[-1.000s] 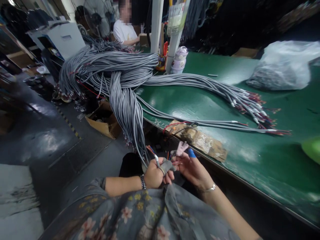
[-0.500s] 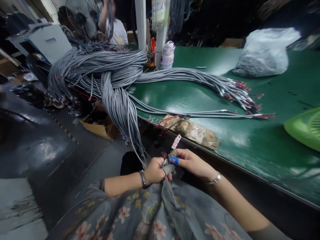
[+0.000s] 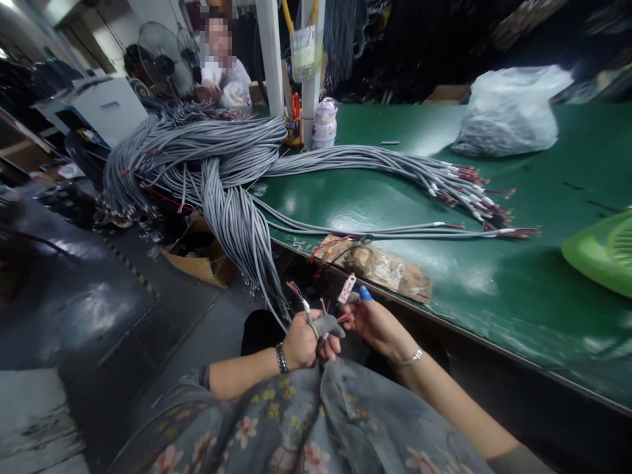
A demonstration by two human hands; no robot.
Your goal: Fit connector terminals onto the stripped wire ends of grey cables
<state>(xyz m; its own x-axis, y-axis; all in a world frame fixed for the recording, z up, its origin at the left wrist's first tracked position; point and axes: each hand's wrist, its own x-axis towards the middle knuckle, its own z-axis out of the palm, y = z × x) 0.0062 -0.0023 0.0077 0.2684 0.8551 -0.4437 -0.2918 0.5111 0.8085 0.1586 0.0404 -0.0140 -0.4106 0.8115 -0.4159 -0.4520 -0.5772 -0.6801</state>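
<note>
My left hand is closed round the end of a grey cable whose thin coloured wires fan out above my fist. A grey cot covers one fingertip. My right hand, with a blue fingertip cot, pinches some of those thin wires beside a small pink tag. Both hands sit just below the front edge of the green table. The cable runs up into a thick grey cable bundle that hangs off the table.
More grey cables with red wire ends lie across the table. A brown taped pad sits at the table edge. A white plastic bag, a green basket, a cardboard box on the floor, and a seated person are around.
My right hand has pulled slightly up and away from the left, and the coloured wire ends now stand spread above my left fist. The view shifted a little.
</note>
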